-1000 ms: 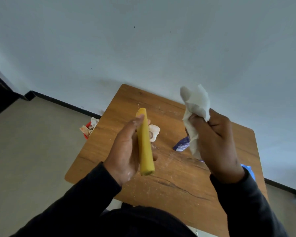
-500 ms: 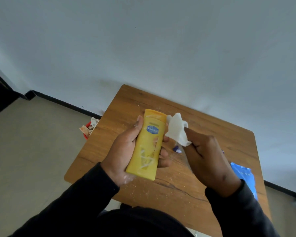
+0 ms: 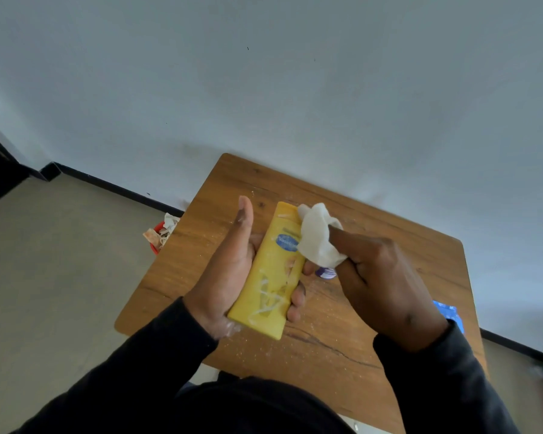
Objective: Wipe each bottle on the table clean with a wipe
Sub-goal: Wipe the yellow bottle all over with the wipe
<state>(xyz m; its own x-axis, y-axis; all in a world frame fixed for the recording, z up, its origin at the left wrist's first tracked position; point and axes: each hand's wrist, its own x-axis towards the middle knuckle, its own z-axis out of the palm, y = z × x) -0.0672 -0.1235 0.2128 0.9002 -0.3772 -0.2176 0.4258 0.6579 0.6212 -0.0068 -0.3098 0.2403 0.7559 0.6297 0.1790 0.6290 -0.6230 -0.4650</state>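
Wipe meets the yellow bottle near its top, mid-frame

The right hand (image 3: pixel 386 283) pinches a bunched white wipe (image 3: pixel 318 239) in its fingertips against the upper face of the yellow bottle (image 3: pixel 271 270); the left hand (image 3: pixel 232 270) cradles the bottle, fingers curled under its far edge, thumb straight and lifted off it. White smears streak the bottle's lower half, so with the thumb free a hard rub could twist it loose onto the wooden table (image 3: pixel 389 239), and the small wad may only spread them.
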